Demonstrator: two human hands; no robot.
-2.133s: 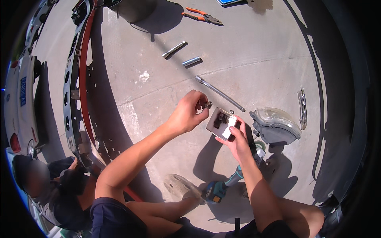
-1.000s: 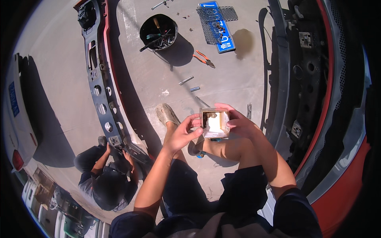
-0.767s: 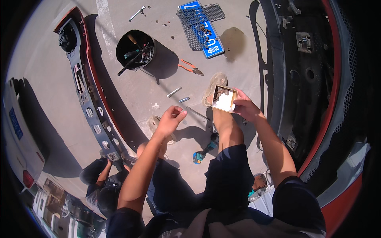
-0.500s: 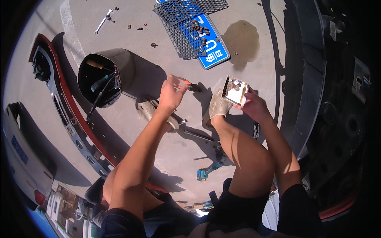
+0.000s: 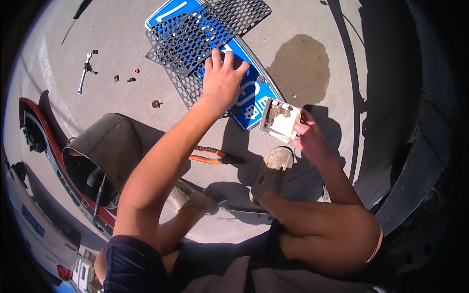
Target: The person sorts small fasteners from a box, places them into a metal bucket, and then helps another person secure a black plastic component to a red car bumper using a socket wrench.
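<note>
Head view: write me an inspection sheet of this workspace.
Surface: gray floor with a brownish stain.
Things at hand: small open box with brownish pieces inside; blue plate partly under dark mesh.
Clutter: orange-handled pliers, wrench, tool bucket, small loose parts.
Hands: left hand over the plate, whether it holds anything is hidden; right hand grips the box.
Cables: nothing seen.
Surroundings: red panel and white car at the left.

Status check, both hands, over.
Left hand over blue rectangular plate. Right hand gripping open white cardboard box, brown metal fasteners inside. Black perforated mesh partly covers plate.
</note>
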